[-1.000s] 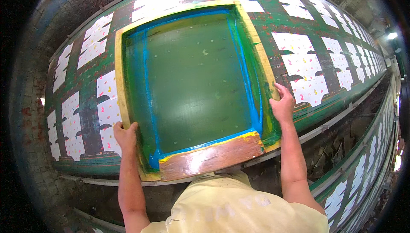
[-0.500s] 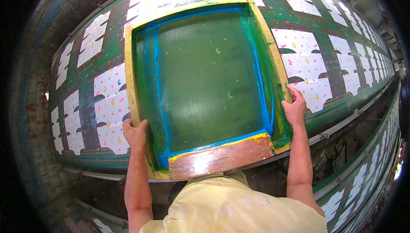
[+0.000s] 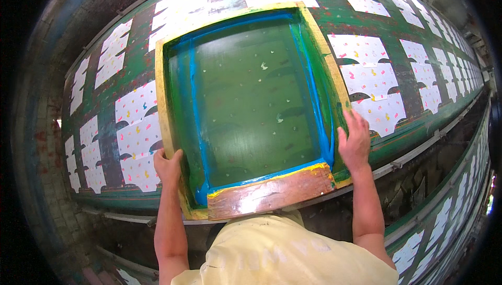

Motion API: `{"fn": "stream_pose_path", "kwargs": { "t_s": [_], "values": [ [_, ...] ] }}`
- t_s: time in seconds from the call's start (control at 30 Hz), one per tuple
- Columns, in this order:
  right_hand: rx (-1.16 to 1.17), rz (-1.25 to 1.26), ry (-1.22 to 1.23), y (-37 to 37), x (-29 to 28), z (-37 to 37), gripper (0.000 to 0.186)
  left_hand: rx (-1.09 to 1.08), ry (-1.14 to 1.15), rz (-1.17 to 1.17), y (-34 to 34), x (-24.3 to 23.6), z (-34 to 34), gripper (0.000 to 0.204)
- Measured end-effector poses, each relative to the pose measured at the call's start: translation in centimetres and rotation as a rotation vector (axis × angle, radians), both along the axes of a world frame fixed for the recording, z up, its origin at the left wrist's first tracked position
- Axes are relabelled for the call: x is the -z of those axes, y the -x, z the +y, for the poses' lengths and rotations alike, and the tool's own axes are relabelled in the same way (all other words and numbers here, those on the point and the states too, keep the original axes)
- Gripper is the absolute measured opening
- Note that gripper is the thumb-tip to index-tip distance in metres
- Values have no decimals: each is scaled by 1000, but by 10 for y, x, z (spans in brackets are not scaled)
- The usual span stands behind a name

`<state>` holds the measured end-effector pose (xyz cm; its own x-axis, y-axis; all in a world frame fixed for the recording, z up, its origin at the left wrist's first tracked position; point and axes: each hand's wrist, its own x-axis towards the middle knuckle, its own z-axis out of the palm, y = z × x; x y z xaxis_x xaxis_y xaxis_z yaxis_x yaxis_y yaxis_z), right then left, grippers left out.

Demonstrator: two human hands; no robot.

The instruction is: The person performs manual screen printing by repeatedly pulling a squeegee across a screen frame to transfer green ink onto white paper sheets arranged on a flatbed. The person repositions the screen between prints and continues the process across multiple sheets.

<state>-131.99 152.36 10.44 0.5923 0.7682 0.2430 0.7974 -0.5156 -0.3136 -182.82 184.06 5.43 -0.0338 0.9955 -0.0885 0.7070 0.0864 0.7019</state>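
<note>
A large screen-printing frame of yellow-stained wood lies over the printed table, its green mesh bordered by blue strips. My left hand grips the frame's near left rail, thumb on top. At the right rail, my right hand rests with thumb and fingers apart; its fingertips are over the rail and it does not look clenched. Across the near end of the frame sits a brown wooden board with yellow paint along its far edge. Pale cut shapes show dimly through the mesh.
White cut pieces with small coloured prints lie in rows on the long green table. A metal rail runs along its near edge. Behind me at the right, another table holds more white pieces. A block wall stands left.
The frame has shifted slightly, its far edge a little nearer to me. My right hand has moved inward over the rail and its grip has loosened; my left hand keeps its hold.
</note>
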Motion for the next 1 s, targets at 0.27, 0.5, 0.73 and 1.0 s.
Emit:
{"fn": "stream_pose_path", "kwargs": {
  "t_s": [0.27, 0.5, 0.73, 1.0],
  "values": [
    [-872, 295, 111, 154, -46, -22, 41, 204, -134, -79, 13, -1, -6, 68],
    [-810, 101, 97, 203, -54, 5, 46, 210, -70, -340, 20, 7, -1, 79],
    [-767, 57, 365, 225, -71, 38, 50, 291, -163, -354, 21, -11, -8, 73],
    [-692, 28, 332, 245, -66, 9, 50, 259, -190, -226, 22, 0, -4, 75]
  ]
}}
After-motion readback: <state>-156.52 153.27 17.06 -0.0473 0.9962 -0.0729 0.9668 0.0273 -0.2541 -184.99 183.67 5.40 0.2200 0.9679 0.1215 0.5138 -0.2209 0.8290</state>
